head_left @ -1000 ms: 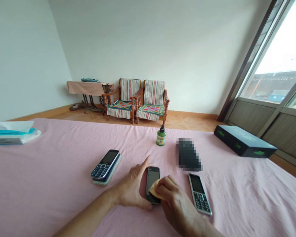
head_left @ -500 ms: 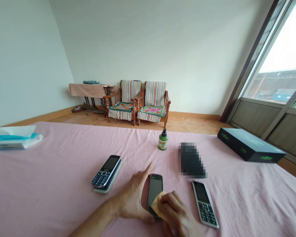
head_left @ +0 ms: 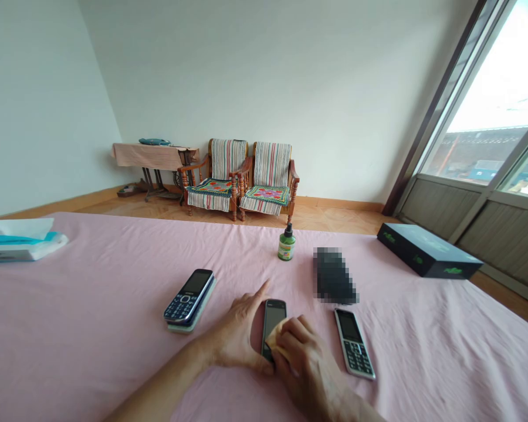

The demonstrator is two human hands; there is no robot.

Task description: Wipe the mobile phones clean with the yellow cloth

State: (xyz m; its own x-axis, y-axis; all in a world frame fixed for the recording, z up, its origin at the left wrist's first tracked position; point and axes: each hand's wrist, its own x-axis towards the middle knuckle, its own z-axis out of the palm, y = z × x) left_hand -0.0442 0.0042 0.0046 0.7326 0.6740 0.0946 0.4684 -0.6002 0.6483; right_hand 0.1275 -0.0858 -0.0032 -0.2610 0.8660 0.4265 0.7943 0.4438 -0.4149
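Observation:
A dark touchscreen phone lies face up on the pink cloth in front of me. My left hand is beside its left edge, with index finger stretched forward and thumb reaching round the phone's lower end. The fingers are spread rather than closed. My right hand pinches a small yellow cloth, pressed onto the lower part of the screen. That hand covers the phone's lower right corner. To the right lies a silver keypad phone. On the left, a dark blue keypad phone rests on a pale-edged flat item.
A green bottle with a black top stands beyond the phone, near a pixelated dark object. A black box sits at the far right, a tissue pack far left. Two chairs stand past the pink-covered surface.
The whole view has shifted slightly, so things appear a little higher and further left. My right hand still holds the cloth on the screen; the left hand keeps its pose beside the phone.

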